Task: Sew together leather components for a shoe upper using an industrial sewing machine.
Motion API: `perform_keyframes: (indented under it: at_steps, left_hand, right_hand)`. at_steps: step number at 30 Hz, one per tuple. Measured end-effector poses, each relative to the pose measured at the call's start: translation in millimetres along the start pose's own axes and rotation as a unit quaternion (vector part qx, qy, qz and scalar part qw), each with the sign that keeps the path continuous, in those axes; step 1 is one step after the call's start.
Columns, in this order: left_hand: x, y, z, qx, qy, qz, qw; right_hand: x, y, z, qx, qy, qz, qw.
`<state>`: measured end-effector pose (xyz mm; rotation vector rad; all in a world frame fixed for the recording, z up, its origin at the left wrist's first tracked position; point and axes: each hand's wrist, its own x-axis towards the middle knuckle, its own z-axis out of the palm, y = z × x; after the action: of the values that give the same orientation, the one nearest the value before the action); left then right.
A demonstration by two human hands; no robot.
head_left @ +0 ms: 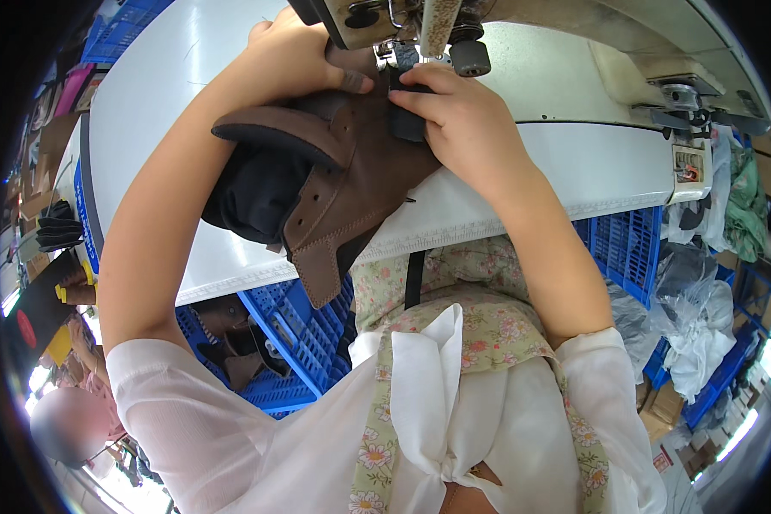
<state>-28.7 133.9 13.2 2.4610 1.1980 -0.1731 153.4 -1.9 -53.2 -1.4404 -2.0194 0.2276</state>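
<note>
A brown leather shoe upper (381, 158) with stitched edges, punched holes and black lining lies on the white sewing table, its near flap hanging over the front edge. My left hand (295, 56) grips its far left part, the thumb on top of the leather and the other fingers partly hidden behind it. With my right hand (467, 107) I hold a short black strip (408, 126) against the leather, thumb and forefinger closed on it. Both hands are close to the presser foot (394, 56) of a sewing machine (364, 19), where the upper's far end is partly covered by the machine head.
The machine's arm (634, 38) spans the far right. Below the table's edge stand a blue crate (291, 343) with brown and black pieces and another blue crate (623, 244). Clear plastic bags (694, 300) hang at the right. Another person (73, 424) is at the far left.
</note>
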Motion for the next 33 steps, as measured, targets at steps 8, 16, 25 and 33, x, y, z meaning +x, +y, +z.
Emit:
perform_keyframes:
  at_steps: [8,16,25,33]
  left_hand:
    - [3,4,1,-0.043,-0.032,-0.067,0.996]
    - [0,-13,6,-0.002,0.013,0.034,0.999]
    - [-3,3,-13,-0.253,-0.010,0.030,0.967]
    - [3,-2,-10,-0.199,-0.011,0.069,0.978]
  right_hand:
    - [-1,5,2,0.091,0.039,0.025,0.995]
    - [2,-3,0,0.013,0.016,-0.016,1.000]
    - [3,4,1,0.037,0.029,-0.005,0.999]
    - [10,8,0,-0.010,-0.022,0.031,0.999]
